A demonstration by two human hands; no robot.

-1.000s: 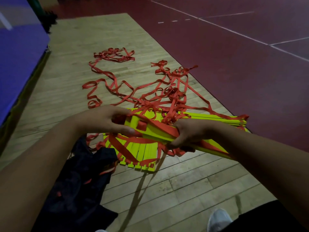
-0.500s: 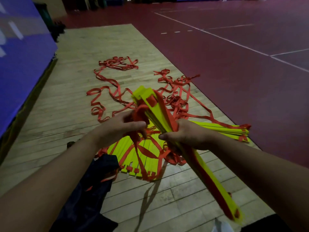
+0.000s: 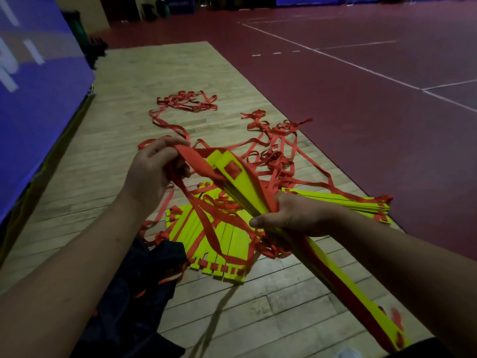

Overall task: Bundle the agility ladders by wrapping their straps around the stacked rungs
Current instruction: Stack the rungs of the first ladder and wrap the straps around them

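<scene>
Two bare hands work over a wood floor (image 3: 108,177), going left to right: far left a blue padded wall (image 3: 33,104) runs along the floor edge; near left a dark bag (image 3: 134,293) lies crumpled on the boards, touching the near-left corner of a fan of yellow rungs (image 3: 229,244) spread flat on the floor with red strap threaded through their near ends. Left hand (image 3: 152,174) is raised above that fan, grip closed on a red strap (image 3: 196,161), fingers curled over it; strap runs taut from the hand to the far end of the held rung stack (image 3: 245,182) and a loop of it drops down toward the floor fan. Held stack is tilted, far end up near the left hand, near end angled down to the bottom right edge of view. Right hand (image 3: 294,218) clamps the stack at about mid-length, thumb pointing left over the near side, fingers hidden behind. Loose red strap tangle (image 3: 273,148) lies on the floor beyond the hands, a second pile (image 3: 188,102) farther off to the left. Right of the right hand, another yellow rung bundle (image 3: 348,202) lies flat at the wood edge. Far right: red court floor (image 3: 361,112) with white lines.
</scene>
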